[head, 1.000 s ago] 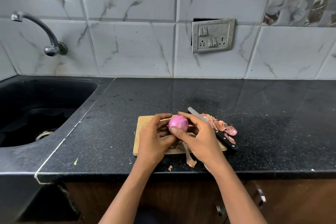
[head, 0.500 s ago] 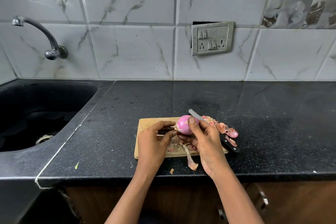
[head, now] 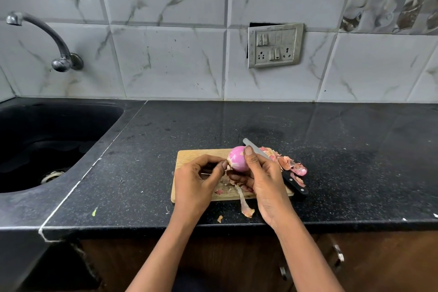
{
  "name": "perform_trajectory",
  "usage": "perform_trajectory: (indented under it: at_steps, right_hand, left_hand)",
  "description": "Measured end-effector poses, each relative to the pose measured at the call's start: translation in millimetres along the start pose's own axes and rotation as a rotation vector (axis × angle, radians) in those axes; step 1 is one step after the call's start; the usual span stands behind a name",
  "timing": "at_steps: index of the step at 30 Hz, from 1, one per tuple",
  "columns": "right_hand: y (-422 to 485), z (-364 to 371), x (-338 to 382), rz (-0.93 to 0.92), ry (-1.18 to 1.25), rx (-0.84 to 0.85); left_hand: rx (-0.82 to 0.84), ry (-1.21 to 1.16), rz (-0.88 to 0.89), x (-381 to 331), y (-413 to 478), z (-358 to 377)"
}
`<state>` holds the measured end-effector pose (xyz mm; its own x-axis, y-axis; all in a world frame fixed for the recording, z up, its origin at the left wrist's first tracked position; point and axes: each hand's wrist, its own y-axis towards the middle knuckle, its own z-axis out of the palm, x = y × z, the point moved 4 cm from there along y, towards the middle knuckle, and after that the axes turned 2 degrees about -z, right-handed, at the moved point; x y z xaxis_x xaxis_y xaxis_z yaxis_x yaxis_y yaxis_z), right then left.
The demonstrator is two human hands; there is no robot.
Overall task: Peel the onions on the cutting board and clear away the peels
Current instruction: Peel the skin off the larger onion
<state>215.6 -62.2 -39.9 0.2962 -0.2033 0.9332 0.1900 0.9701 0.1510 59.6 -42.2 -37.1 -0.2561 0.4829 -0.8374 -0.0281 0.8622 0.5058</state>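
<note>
Grip first: right hand (head: 267,187) is clamped round the onion (head: 237,159), thumb over the top and fingers curled underneath. Left hand (head: 194,180) has its fingertips pinched at the onion's left end, on what looks like a last flap of skin, though it's too small on my feed to be sure. The onion is held just above the far right part of the cutting board (head: 196,154), mostly bare and shiny pink. Compared to a second ago it's been shifted right and away, and the left hand went from cupping it to picking at the end, so I reckon this one's nearly peeled and the clearing up is what's left. Knife (head: 294,182) lies diagonally behind the right hand, blade tip just past the onion, handle off the board's right corner, so mind that. Peel pile (head: 289,163) sits just right of the blade, and one long strip (head: 245,206) trails off the board's near edge, close to the lip of the counter (head: 355,149). Plenty of open counter to the right and behind; sink (head: 47,140) well off to the left.
</note>
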Motion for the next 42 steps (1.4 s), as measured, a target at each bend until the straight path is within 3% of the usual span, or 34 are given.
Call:
perform_trajectory:
  at_steps: [6,11,16,22,26,30,34,42]
  right_hand:
    - [3.0,2.3,1.7,0.034,0.003,0.014]
    - [10.8,0.6,-1.1,0.121,-0.043,-0.009]
    - [18.2,-4.1,-5.3,0.164,-0.102,0.021]
    - [11.7,-0.5,-1.5,0.107,-0.107,0.106]
    - [2.5,-4.1,0.1,-0.121,-0.196,0.045]
    - [-2.9,-3.5,4.6,-0.298,-0.329,0.066]
    - [-1.3,-10.8,3.2,-0.307,-0.314,-0.016]
    - [2.5,-14.3,0.5,-0.266,-0.308,0.027]
  left_hand:
    - [-0.027,-0.01,0.02,-1.7,-0.1,2.0]
    - [0.241,-0.046,0.099,5.7,-0.6,11.5]
    - [0.337,-0.026,0.091,8.8,-0.6,16.7]
    - [0.233,-0.106,0.029,5.8,1.3,14.0]
    - [0.153,-0.158,0.011,4.8,1.5,10.7]
    - [0.11,-0.031,0.044,4.7,1.2,7.5]
    - [0.168,-0.024,-0.01,10.8,2.8,11.0]
    - [0.179,0.042,0.013,14.9,4.6,9.4]
